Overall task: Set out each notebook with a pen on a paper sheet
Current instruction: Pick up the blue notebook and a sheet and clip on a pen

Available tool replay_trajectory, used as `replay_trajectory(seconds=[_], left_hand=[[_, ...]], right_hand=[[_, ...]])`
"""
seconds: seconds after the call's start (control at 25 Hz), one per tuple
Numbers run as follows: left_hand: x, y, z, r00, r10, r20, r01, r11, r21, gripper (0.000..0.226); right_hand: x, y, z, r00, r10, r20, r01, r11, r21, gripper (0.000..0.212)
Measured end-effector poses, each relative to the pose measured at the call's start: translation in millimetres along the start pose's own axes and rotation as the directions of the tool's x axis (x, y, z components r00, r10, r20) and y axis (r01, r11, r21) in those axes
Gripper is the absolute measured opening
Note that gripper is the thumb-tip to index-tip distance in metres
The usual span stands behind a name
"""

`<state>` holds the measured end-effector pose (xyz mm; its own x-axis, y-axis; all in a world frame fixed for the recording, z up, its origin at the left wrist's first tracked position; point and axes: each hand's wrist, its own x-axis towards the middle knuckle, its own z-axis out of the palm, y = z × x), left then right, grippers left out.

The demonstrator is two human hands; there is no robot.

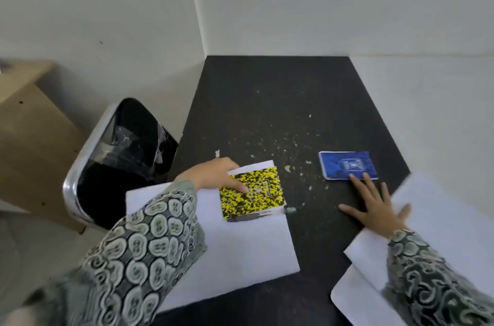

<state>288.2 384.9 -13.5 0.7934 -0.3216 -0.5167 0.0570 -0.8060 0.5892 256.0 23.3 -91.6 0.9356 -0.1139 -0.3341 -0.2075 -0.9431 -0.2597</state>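
Observation:
A yellow-and-black notebook (256, 192) lies on a white paper sheet (240, 251) at the left of the dark table. My left hand (216, 173) grips its left edge, thumb on the cover. A pen (262, 214) lies along the notebook's near edge, its tip off the sheet. A blue notebook (347, 165) rests on the bare table to the right. My right hand (374, 205) lies flat with fingers spread; its fingertips touch the blue notebook's near edge, and the heel of the hand rests on more white sheets (441, 232) at the right.
The dark table (280, 98) sits in a white-walled corner and is strewn with small pale scraps. A bin with a black liner (120, 160) stands at the table's left edge. A wooden cabinet (32, 138) is further left.

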Motion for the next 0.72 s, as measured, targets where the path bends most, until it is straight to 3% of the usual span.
replay_trajectory(seconds=[0.16, 0.36, 0.44, 0.6, 0.72], left_hand=[[53, 25, 13, 0.998, 0.020, 0.059, -0.032, 0.979, 0.203, 0.048], [95, 37, 17, 0.998, 0.065, -0.007, -0.058, 0.930, 0.364, 0.042], [103, 38, 22, 0.995, 0.083, -0.058, -0.056, 0.926, 0.373, 0.036], [106, 31, 33, 0.987, 0.052, -0.153, -0.007, 0.960, 0.281, 0.049], [100, 30, 42, 0.964, 0.080, -0.255, 0.015, 0.936, 0.351, 0.056]], right_hand=[[5, 19, 0, 0.996, 0.040, 0.078, -0.039, 0.999, -0.016, 0.085], [12, 22, 0, 0.996, 0.037, 0.084, -0.035, 0.999, -0.032, 0.089], [11, 22, 1, 0.995, 0.041, 0.087, -0.039, 0.999, -0.023, 0.089], [11, 22, 2, 0.996, 0.039, 0.086, -0.036, 0.999, -0.030, 0.090], [10, 22, 2, 0.996, 0.032, 0.089, -0.030, 0.999, -0.021, 0.090]])
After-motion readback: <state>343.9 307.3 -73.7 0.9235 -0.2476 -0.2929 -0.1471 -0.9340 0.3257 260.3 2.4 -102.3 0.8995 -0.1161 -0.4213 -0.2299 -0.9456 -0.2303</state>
